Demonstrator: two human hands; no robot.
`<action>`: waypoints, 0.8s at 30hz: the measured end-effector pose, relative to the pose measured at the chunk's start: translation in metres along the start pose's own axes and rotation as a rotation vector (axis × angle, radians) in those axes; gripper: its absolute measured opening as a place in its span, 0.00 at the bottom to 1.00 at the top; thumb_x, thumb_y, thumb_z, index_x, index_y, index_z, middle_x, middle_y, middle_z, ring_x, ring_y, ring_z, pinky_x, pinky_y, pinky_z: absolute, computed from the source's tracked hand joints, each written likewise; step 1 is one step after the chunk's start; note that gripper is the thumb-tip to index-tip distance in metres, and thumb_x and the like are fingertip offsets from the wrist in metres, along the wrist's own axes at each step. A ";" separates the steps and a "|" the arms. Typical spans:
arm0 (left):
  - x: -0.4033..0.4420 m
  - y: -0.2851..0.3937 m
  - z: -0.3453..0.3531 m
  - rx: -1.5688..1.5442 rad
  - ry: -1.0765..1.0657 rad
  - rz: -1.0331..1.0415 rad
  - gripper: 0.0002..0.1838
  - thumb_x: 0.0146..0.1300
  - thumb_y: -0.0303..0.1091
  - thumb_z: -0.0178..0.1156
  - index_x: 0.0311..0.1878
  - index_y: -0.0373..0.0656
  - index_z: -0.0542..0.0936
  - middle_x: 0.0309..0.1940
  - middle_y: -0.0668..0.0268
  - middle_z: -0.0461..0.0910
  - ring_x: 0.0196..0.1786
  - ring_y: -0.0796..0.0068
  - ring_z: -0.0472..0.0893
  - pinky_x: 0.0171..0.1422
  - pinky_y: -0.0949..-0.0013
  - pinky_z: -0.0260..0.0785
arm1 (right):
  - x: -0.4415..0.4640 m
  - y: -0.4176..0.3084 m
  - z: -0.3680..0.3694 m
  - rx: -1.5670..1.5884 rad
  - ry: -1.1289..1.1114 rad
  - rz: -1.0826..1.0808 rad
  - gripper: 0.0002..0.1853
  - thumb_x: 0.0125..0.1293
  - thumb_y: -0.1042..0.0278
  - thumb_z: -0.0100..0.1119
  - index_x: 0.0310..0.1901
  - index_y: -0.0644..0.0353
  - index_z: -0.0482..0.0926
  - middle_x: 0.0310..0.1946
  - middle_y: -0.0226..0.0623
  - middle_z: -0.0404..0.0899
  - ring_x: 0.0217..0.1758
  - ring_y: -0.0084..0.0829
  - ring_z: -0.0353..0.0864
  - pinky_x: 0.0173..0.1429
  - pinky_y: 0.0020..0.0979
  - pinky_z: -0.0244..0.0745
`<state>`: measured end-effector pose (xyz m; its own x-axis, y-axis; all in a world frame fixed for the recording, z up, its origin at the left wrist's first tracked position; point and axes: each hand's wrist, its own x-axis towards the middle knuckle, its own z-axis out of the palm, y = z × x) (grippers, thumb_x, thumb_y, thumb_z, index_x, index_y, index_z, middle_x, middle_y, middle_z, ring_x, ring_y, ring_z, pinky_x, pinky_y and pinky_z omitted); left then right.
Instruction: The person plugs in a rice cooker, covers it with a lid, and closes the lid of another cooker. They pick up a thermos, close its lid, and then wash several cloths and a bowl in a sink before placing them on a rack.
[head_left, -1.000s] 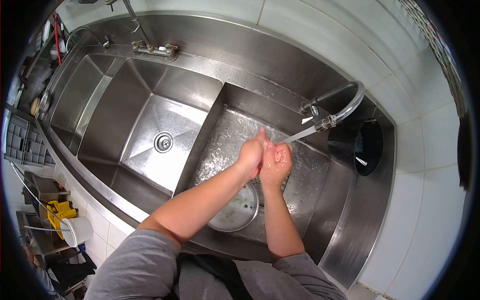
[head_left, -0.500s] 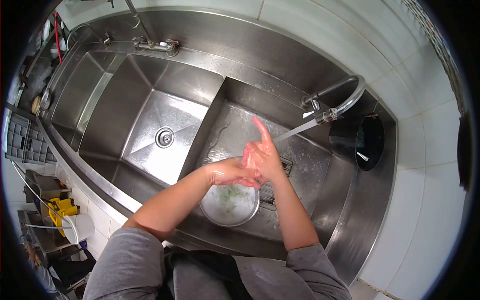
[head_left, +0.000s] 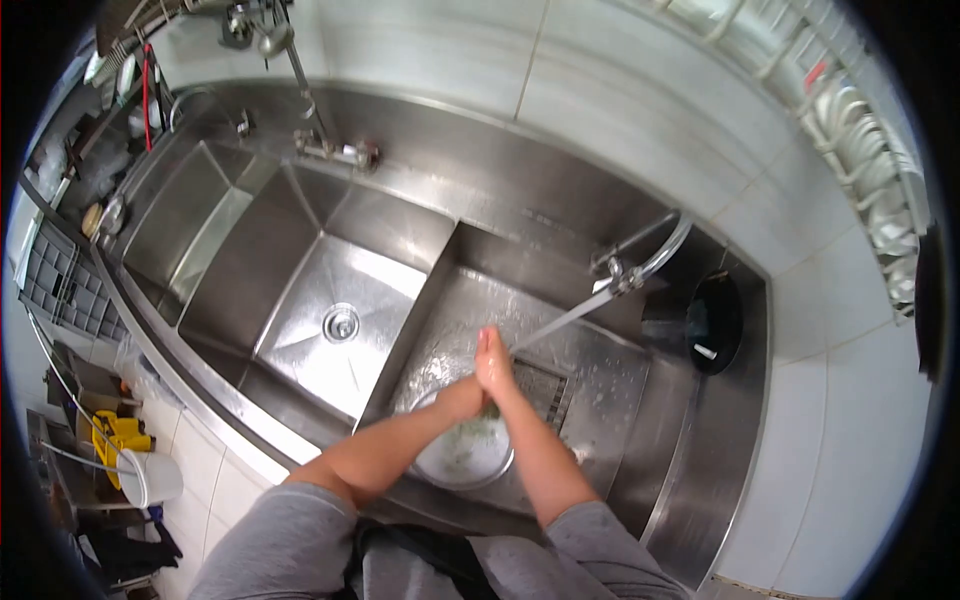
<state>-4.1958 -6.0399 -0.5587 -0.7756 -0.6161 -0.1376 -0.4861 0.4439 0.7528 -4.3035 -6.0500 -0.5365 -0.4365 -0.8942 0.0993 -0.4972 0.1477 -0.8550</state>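
Note:
My right hand [head_left: 493, 365] is held up at the end of the water stream [head_left: 562, 320], edge-on, with its fingers stretched out together. Against its lower part rests my left hand [head_left: 464, 398], whose fingers are hidden behind the right one. The hands touch, and I see no object between them. Below them a round bowl [head_left: 462, 486] stands in the right sink basin [head_left: 600, 385], holding cloudy water with green bits. The stream comes at a slant from a curved metal faucet [head_left: 655, 262].
A black bucket [head_left: 713, 330] lies at the right of the basin. Beneath the hands is a slotted drain grate [head_left: 552, 390]. A divider separates the middle basin [head_left: 375, 285] on the left. Dishes [head_left: 865, 150] fill a wall rack at upper right. A white bucket [head_left: 150, 478] stands lower left.
The hands were clasped with one right finger pointing up; now the right fingers are together and the left hand sits lower at its base. The camera view has tilted upward.

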 end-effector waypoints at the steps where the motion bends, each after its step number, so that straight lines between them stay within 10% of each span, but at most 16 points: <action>1: -0.009 0.007 -0.003 0.093 -0.078 -0.136 0.17 0.64 0.40 0.48 0.47 0.41 0.77 0.46 0.47 0.80 0.47 0.47 0.80 0.50 0.49 0.71 | -0.004 0.019 0.012 -0.034 0.044 -0.046 0.14 0.73 0.60 0.41 0.40 0.65 0.67 0.33 0.57 0.74 0.38 0.59 0.73 0.44 0.47 0.68; 8: -0.049 0.058 -0.090 -0.242 -0.085 0.037 0.35 0.64 0.49 0.57 0.67 0.43 0.57 0.52 0.42 0.75 0.50 0.51 0.80 0.53 0.55 0.71 | -0.044 -0.134 -0.072 0.372 0.050 0.065 0.08 0.73 0.63 0.45 0.44 0.59 0.67 0.25 0.40 0.75 0.29 0.29 0.77 0.33 0.32 0.71; 9: -0.056 0.068 -0.107 -0.515 -0.133 0.136 0.43 0.62 0.51 0.61 0.71 0.45 0.49 0.56 0.43 0.72 0.51 0.54 0.79 0.54 0.58 0.71 | -0.049 -0.173 -0.105 0.542 0.159 -0.234 0.05 0.73 0.68 0.45 0.43 0.58 0.67 0.24 0.33 0.71 0.26 0.20 0.73 0.30 0.26 0.70; 12: -0.065 0.041 -0.099 -0.496 -0.177 0.236 0.47 0.62 0.46 0.65 0.74 0.46 0.44 0.50 0.52 0.76 0.50 0.63 0.78 0.54 0.60 0.72 | -0.054 -0.294 -0.212 0.796 0.538 -1.086 0.12 0.72 0.57 0.43 0.43 0.57 0.62 0.29 0.37 0.72 0.26 0.29 0.73 0.34 0.29 0.75; 16: -0.081 0.003 -0.027 -0.012 -0.551 0.197 0.40 0.58 0.59 0.62 0.67 0.45 0.65 0.62 0.48 0.67 0.59 0.51 0.74 0.61 0.58 0.67 | -0.036 -0.420 -0.282 0.614 1.032 -1.475 0.19 0.75 0.52 0.37 0.55 0.60 0.64 0.48 0.36 0.71 0.52 0.34 0.72 0.59 0.36 0.68; 20: -0.108 -0.010 0.011 0.601 -0.333 -0.003 0.37 0.56 0.52 0.62 0.67 0.49 0.65 0.63 0.50 0.66 0.68 0.51 0.64 0.63 0.54 0.66 | -0.028 -0.420 -0.290 0.162 0.949 -1.337 0.27 0.73 0.54 0.41 0.65 0.61 0.54 0.69 0.45 0.53 0.74 0.43 0.49 0.74 0.50 0.41; 21: -0.112 -0.029 0.020 0.567 -0.237 0.085 0.35 0.54 0.47 0.61 0.67 0.49 0.67 0.56 0.51 0.73 0.57 0.49 0.75 0.60 0.53 0.68 | -0.038 -0.401 -0.285 0.113 1.047 -1.386 0.29 0.72 0.51 0.42 0.66 0.61 0.54 0.70 0.46 0.53 0.74 0.45 0.49 0.74 0.53 0.38; 24: -0.099 -0.050 0.027 0.463 -0.363 -0.049 0.28 0.54 0.47 0.62 0.58 0.49 0.76 0.43 0.52 0.81 0.44 0.53 0.81 0.51 0.53 0.73 | -0.070 -0.302 -0.207 0.345 0.764 -1.216 0.27 0.68 0.49 0.47 0.60 0.60 0.62 0.61 0.48 0.64 0.65 0.48 0.64 0.68 0.54 0.58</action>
<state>-4.1052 -5.9834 -0.5995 -0.7961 -0.4170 -0.4385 -0.5869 0.7087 0.3915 -4.2782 -5.9447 -0.1793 -0.2259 0.0588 0.9724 -0.6880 -0.7163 -0.1165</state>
